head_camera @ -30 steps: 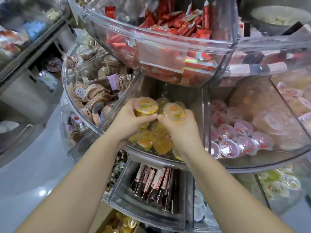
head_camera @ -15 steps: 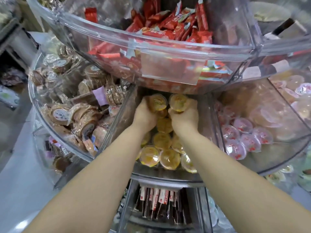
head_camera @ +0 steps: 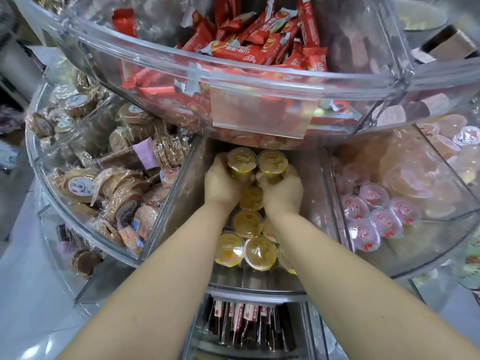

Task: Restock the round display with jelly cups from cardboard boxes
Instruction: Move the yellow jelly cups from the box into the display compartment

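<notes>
Seen from above, two bare arms reached into the middle wedge of a clear round display (head_camera: 259, 284). The left hand (head_camera: 220, 184) curled its grip around one yellow jelly cup (head_camera: 241, 163), and the right hand (head_camera: 281, 189) curled around a second yellow jelly cup (head_camera: 272, 163). The two cups touched side by side, lids facing up, at the back of the compartment under the tier above. More yellow cups (head_camera: 246, 249) lay loose in the same wedge, nearer the person. The wedge to the left held wrapped round biscuits (head_camera: 109, 188); the one to the right held pink-lidded cups (head_camera: 374, 216). The upper tier held red wrapped bars (head_camera: 249, 42).
</notes>
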Motion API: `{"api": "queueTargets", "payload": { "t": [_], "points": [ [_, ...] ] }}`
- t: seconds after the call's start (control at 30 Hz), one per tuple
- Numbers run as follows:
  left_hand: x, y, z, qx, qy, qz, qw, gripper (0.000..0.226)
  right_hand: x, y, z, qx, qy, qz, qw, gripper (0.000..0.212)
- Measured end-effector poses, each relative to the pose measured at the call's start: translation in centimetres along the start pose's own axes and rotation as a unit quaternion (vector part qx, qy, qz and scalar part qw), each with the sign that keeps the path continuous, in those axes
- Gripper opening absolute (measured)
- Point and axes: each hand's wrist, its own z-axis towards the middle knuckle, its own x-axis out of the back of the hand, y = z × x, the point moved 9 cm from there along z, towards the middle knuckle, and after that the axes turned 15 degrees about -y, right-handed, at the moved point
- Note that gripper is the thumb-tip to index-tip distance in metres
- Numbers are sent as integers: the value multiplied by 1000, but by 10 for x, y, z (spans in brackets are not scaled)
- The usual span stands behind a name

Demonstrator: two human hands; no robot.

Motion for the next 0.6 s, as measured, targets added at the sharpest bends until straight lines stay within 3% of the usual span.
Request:
{"api": "queueTargets", "payload": {
  "t": [0.13, 0.23, 0.3, 0.4, 0.5, 0.6],
  "points": [
    [1, 0, -2, 6, -8, 12, 1000, 64, -1, 1, 1, -11, -15, -7, 1000, 24],
    [0, 0, -3, 28, -39, 25, 999, 70, -5, -1, 0, -28, -68, -3, 997, 29],
    [0, 3, -6, 35, -80, 8, 996, 70, -3, -3, -6, -32, -103, 8, 994, 20],
    [7, 18, -30, 27, -125, -58, 990, 58, 7, -1, -32, -45, -145, 107, 983, 18],
    [31, 31, -81, -9, -80, -128, 988, 52, 5, 0, -68, -58, -208, 275, 937, 15],
    [65, 36, -156, -77, 29, -164, 983, 35, 4, -16, -96, -6, -251, 238, 938, 26]
  ]
}}
